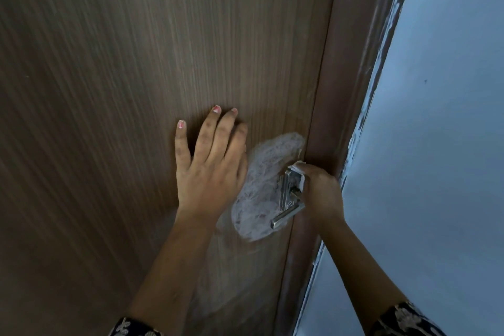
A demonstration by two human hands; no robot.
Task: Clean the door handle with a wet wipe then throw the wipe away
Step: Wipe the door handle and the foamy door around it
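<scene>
A silver lever door handle (pixel 286 207) on its metal plate sits near the right edge of a brown wood-grain door (pixel 122 90). My right hand (pixel 321 191) grips a white wet wipe (pixel 299 172) and presses it against the upper part of the handle's plate; only a small bit of the wipe shows past the fingers. My left hand (pixel 210 166) lies flat on the door with straight, spread fingers, just left of the handle. A whitish smeared patch (pixel 261 185) covers the door surface around the handle.
A brown door frame (pixel 341 90) runs along the door's right edge. Beyond it is a pale blue wall (pixel 436 144) with chipped paint along the frame. Patterned dark sleeves show at both forearms at the bottom.
</scene>
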